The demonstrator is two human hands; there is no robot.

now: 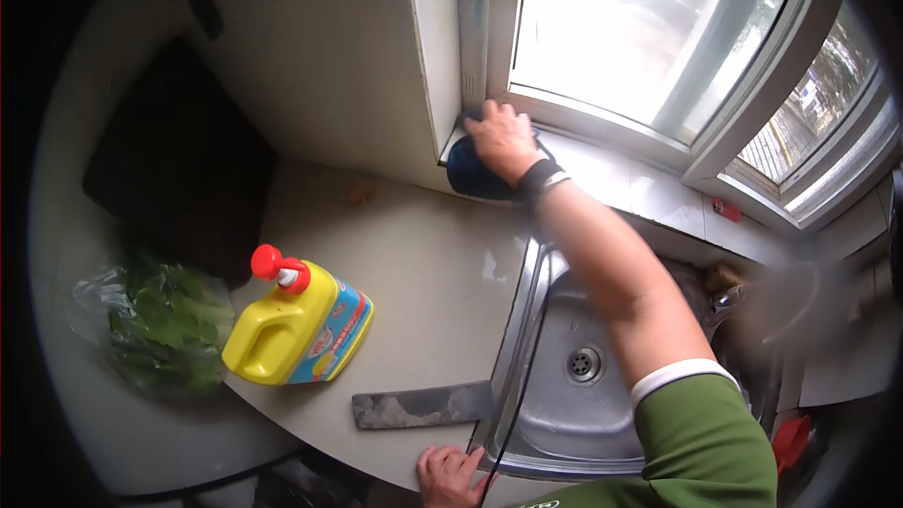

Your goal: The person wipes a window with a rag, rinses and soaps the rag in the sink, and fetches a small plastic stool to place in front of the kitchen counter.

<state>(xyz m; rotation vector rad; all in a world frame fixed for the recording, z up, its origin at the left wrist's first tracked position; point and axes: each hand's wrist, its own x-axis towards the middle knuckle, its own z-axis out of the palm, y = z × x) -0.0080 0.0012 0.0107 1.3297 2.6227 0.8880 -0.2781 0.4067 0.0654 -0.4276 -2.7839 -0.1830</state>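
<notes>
Upper centre, the right hand (506, 143) covers a dark-blue cloth (470, 175), grip unclear; bottom centre, the left hand (450, 478) touches the beige countertop (423, 263), fingers slightly apart.

A dark blue cloth (475, 177) drapes over the windowsill (649, 190)

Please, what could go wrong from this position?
The blue item in the right hand might slip off the sill onto the counter. The yellow bottle stands near the counter's edge, so a bump could tip it over. The left hand, close to the grey slab, might push it.
</notes>
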